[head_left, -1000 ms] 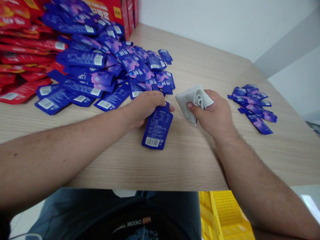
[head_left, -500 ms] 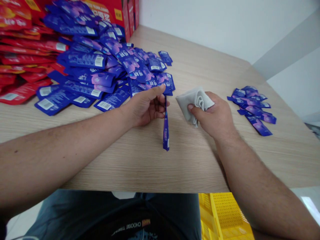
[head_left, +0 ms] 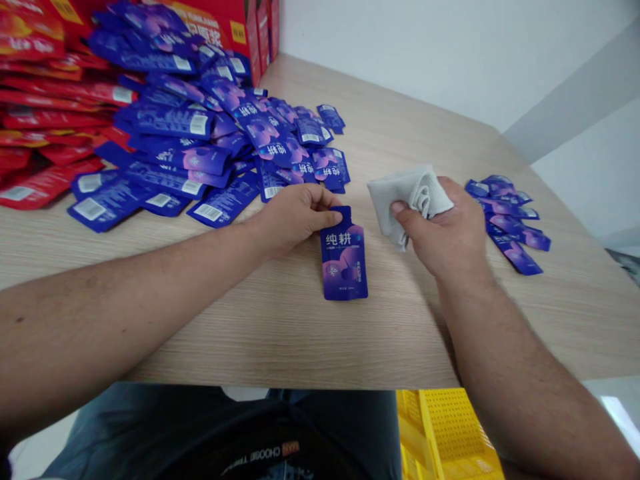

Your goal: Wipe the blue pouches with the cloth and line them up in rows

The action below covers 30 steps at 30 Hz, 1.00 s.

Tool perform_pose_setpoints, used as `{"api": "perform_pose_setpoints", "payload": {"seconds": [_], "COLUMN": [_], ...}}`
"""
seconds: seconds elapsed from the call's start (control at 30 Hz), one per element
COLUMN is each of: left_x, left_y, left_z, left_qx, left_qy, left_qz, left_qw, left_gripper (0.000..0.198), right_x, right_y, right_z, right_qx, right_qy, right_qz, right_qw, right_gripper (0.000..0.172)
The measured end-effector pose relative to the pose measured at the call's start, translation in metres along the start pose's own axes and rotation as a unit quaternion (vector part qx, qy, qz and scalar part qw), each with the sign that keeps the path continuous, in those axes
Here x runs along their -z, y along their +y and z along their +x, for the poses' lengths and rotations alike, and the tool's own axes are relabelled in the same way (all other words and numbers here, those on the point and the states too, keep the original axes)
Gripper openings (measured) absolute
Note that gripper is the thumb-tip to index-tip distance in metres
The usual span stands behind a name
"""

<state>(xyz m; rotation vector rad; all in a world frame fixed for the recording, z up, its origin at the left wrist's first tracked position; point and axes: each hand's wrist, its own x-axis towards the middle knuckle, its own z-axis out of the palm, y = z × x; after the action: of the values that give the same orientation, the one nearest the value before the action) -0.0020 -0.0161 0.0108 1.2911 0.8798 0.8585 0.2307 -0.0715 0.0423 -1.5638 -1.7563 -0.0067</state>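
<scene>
A small dark-blue pouch (head_left: 345, 263) with a purple fruit print has its printed face toward me, its narrow top end pinched by my left hand (head_left: 303, 217). Thumb on top, the other fingers pass behind it. To the right, my right hand (head_left: 443, 227) grips a folded light-grey cloth (head_left: 400, 197), raised over the table and apart from the pouch. Beyond my left hand spreads a large heap of similar blue pouches (head_left: 175, 120). A smaller group of blue pouches (head_left: 515, 223) lies overlapping to the right of my right hand.
Red pouches (head_left: 55, 113) are stacked at the far left, with red cartons (head_left: 235, 33) behind the heap. The wooden table (head_left: 250, 333) meets a white wall (head_left: 400, 53) at the back. Below its front edge stands a yellow plastic crate (head_left: 450, 427).
The pouch in my left hand has turned from edge-on to face-up, the thumb now lying across its top. My right hand with the cloth has shifted slightly right.
</scene>
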Motion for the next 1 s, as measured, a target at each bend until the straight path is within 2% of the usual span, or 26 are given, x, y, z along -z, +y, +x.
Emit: {"api": "perform_pose_setpoints", "payload": {"seconds": [0.1,0.17,0.27,0.37,0.43,0.47,0.57,0.63,0.7,0.8,0.83,1.0], "left_x": [-0.003,-0.005,-0.007,-0.008,-0.008,-0.009,-0.01,-0.011,-0.011,-0.009,-0.008,-0.01], "left_y": [-0.001,-0.001,-0.003,-0.004,-0.002,-0.001,0.004,0.005,0.005,0.001,0.0,0.001], "left_z": [-0.001,-0.001,-0.001,-0.001,-0.002,-0.003,-0.005,-0.005,-0.005,-0.003,-0.003,-0.002], "left_qx": [-0.017,-0.015,-0.012,-0.019,-0.017,-0.012,0.002,0.002,-0.001,-0.004,-0.005,-0.002], "left_qy": [0.001,-0.002,0.015,0.053,0.048,0.037,0.017,0.018,0.017,0.009,0.004,-0.005], "left_qz": [0.051,0.056,0.038,0.048,0.063,0.068,0.066,0.064,0.06,0.045,0.042,0.071], "left_qw": [0.999,0.998,0.999,0.997,0.997,0.997,0.998,0.998,0.998,0.999,0.999,0.997], "left_gripper": [0.006,0.008,0.011,0.012,0.012,0.011,0.009,0.009,0.009,0.01,0.011,0.016], "right_x": [0.002,-0.001,-0.007,-0.007,-0.006,-0.006,-0.01,-0.012,-0.014,-0.014,-0.014,-0.015], "right_y": [-0.013,-0.022,-0.03,-0.029,-0.027,-0.026,-0.024,-0.024,-0.025,-0.024,-0.023,-0.015], "right_z": [-0.004,-0.007,-0.011,-0.013,-0.012,-0.011,-0.009,-0.009,-0.01,-0.011,-0.01,-0.006], "right_qx": [0.048,0.101,0.169,0.221,0.228,0.216,0.154,0.129,0.135,0.168,0.166,0.108], "right_qy": [0.012,-0.015,-0.105,-0.228,-0.256,-0.24,-0.126,-0.073,-0.07,-0.119,-0.119,-0.04], "right_qz": [-0.009,-0.013,-0.005,0.035,0.046,0.037,-0.021,-0.044,-0.042,-0.026,-0.03,-0.06], "right_qw": [0.999,0.995,0.98,0.948,0.938,0.946,0.98,0.988,0.987,0.978,0.978,0.992], "right_gripper": [0.016,0.015,0.021,0.024,0.023,0.023,0.02,0.016,0.014,0.016,0.015,0.011]}}
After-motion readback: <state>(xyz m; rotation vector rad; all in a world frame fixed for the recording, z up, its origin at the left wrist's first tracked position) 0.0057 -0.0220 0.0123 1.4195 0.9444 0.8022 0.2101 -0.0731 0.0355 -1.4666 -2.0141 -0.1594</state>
